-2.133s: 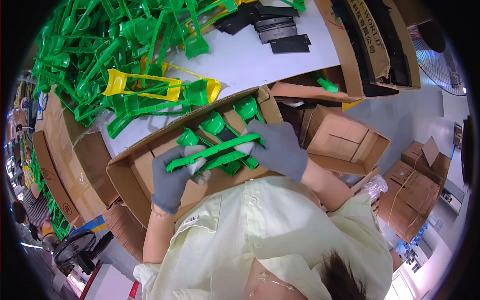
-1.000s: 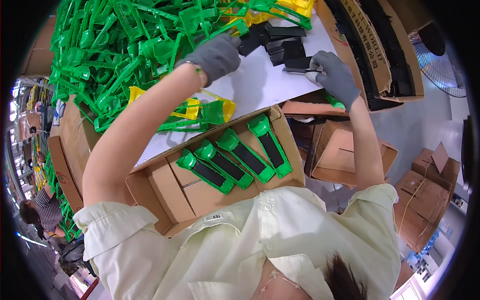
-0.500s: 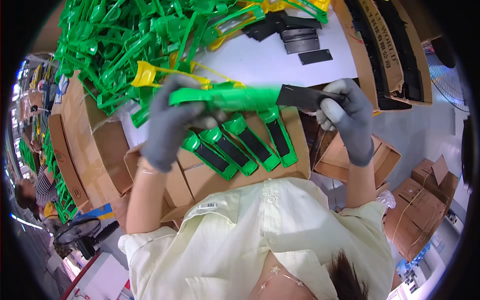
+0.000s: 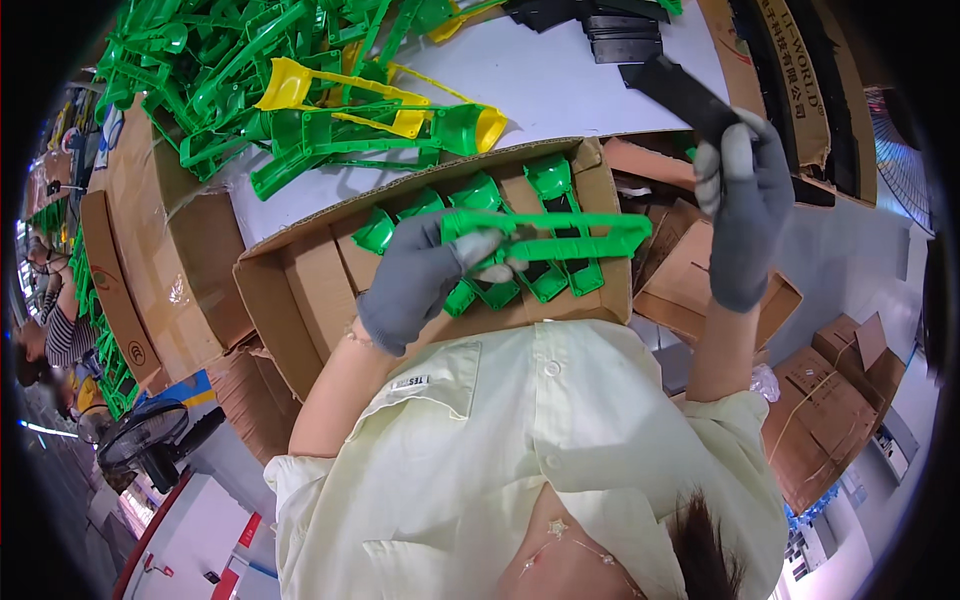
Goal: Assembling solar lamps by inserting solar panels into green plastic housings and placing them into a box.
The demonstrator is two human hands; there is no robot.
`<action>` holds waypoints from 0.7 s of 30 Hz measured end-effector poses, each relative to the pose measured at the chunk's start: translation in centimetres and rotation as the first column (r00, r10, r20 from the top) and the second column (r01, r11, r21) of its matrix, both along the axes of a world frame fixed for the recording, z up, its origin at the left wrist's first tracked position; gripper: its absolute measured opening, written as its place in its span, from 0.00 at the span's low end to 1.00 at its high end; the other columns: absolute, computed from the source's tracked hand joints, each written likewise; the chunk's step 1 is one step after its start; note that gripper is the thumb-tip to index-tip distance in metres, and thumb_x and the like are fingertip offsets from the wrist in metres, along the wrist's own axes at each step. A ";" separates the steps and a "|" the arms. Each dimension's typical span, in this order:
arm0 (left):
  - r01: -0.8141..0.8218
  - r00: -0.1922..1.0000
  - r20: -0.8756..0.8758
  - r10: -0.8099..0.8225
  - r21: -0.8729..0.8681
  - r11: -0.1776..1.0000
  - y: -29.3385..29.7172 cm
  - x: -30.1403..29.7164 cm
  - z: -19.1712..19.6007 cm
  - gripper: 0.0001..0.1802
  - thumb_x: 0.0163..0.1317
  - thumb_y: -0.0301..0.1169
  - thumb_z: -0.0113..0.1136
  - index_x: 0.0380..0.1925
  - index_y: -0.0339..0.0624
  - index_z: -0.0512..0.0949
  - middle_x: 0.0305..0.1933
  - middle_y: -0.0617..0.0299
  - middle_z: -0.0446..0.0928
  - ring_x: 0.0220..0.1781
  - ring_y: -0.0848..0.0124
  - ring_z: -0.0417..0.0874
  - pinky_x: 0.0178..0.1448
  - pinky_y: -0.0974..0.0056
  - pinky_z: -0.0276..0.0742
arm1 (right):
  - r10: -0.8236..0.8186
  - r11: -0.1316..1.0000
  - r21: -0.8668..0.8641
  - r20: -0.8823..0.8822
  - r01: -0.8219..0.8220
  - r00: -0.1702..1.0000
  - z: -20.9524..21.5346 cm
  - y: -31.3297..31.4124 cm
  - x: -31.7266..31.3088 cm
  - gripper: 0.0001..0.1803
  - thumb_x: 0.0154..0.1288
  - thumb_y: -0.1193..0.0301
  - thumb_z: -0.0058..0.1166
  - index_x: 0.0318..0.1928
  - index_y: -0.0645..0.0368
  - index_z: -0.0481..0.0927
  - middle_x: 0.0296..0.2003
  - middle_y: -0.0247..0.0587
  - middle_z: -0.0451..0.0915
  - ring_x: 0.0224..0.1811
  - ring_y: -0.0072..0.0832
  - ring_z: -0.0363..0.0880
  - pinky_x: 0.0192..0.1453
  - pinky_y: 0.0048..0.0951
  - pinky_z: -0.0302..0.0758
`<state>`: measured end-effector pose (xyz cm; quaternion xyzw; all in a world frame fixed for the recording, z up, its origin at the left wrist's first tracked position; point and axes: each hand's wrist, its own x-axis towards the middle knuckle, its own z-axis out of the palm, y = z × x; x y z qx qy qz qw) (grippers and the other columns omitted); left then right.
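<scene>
Green frame (image 4: 566,248) gripped in left hand (image 4: 418,278) (over box (image 4: 268,300)); black plate (image 4: 688,97) pinched in right hand (image 4: 750,205).

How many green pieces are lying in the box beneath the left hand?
4, in a row: leftmost piece, second piece, third piece, rightmost piece. The left hand and held green frame partly cover them; another could be hidden.

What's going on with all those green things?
The person's left hand holds a green frame over a cardboard box, and the right hand holds a flat black plate apart from it, to the right. Four other green pieces lie in the box, partly hidden. Past it, a pile of green and yellow parts sits on the white table.
</scene>
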<state>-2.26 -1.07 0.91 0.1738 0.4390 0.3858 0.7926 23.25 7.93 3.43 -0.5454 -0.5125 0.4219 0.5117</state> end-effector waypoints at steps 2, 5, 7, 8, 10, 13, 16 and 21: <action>-0.080 0.996 0.035 0.079 0.027 0.996 -0.1 0.2 -1.2 0.20 0.61 0.25 0.56 0.53 0.29 0.70 0.49 0.50 0.76 0.43 0.62 0.82 0.46 0.65 0.82 | 0.259 0.952 -0.187 0.069 -0.242 0.964 1.9 -1.6 -0.7 0.12 0.67 0.67 0.48 0.47 0.60 0.73 0.22 0.30 0.76 0.17 0.10 0.66 0.20 0.12 0.61; -0.177 0.982 0.073 0.174 0.037 0.984 0.0 0.9 -1.4 0.20 0.60 0.24 0.56 0.53 0.29 0.69 0.48 0.49 0.76 0.41 0.61 0.83 0.42 0.67 0.83 | 0.476 0.836 -0.305 -0.007 -0.455 0.879 0.8 -3.2 -2.0 0.10 0.64 0.75 0.50 0.45 0.61 0.74 0.21 0.30 0.76 0.19 0.11 0.68 0.21 0.15 0.66; -0.194 0.979 0.071 0.192 0.022 0.981 0.3 1.1 -1.1 0.20 0.60 0.24 0.56 0.53 0.28 0.69 0.47 0.48 0.77 0.41 0.61 0.83 0.41 0.68 0.84 | 0.494 0.810 -0.373 0.019 -0.452 0.869 0.4 -3.2 -2.3 0.10 0.64 0.75 0.50 0.45 0.62 0.74 0.20 0.30 0.76 0.19 0.11 0.69 0.22 0.16 0.67; -0.181 0.983 0.047 0.179 0.030 0.983 0.5 1.1 -0.9 0.20 0.60 0.24 0.55 0.52 0.27 0.69 0.46 0.48 0.77 0.40 0.60 0.84 0.40 0.68 0.84 | 0.513 0.782 -0.434 0.042 -0.447 0.857 0.4 -3.2 -2.4 0.10 0.63 0.75 0.50 0.45 0.62 0.74 0.20 0.30 0.75 0.19 0.12 0.70 0.23 0.16 0.68; -0.165 0.986 0.023 0.164 0.037 0.986 0.7 1.1 -0.6 0.19 0.60 0.23 0.55 0.52 0.27 0.69 0.46 0.48 0.77 0.40 0.60 0.84 0.40 0.68 0.84 | 0.516 0.790 -0.432 0.083 -0.435 0.853 0.3 -3.1 -2.2 0.10 0.63 0.74 0.51 0.45 0.63 0.75 0.20 0.30 0.75 0.20 0.12 0.71 0.24 0.16 0.68; -0.152 0.988 0.024 0.150 0.064 0.986 0.9 1.2 -0.5 0.18 0.60 0.23 0.55 0.50 0.25 0.70 0.44 0.48 0.78 0.38 0.60 0.84 0.38 0.68 0.85 | 0.515 0.805 -0.401 0.106 -0.437 0.851 0.2 -2.9 -2.2 0.09 0.63 0.74 0.52 0.43 0.63 0.76 0.20 0.30 0.75 0.21 0.12 0.71 0.25 0.17 0.69; -0.150 0.989 0.007 0.150 0.064 0.987 0.9 1.4 -0.4 0.17 0.60 0.21 0.56 0.49 0.25 0.71 0.42 0.48 0.78 0.36 0.60 0.85 0.37 0.68 0.85 | 0.530 0.815 -0.397 0.213 -0.422 0.821 0.2 -2.9 -2.4 0.09 0.61 0.73 0.53 0.41 0.62 0.77 0.20 0.35 0.77 0.20 0.16 0.73 0.25 0.20 0.69; -0.142 0.983 -0.105 0.150 0.079 0.987 1.2 1.8 0.6 0.16 0.59 0.20 0.57 0.48 0.28 0.74 0.37 0.51 0.80 0.33 0.65 0.84 0.34 0.69 0.83 | 0.543 0.840 -0.238 0.380 -0.488 0.749 -0.1 -2.8 -2.5 0.09 0.61 0.75 0.52 0.41 0.63 0.75 0.16 0.31 0.72 0.17 0.12 0.66 0.20 0.18 0.62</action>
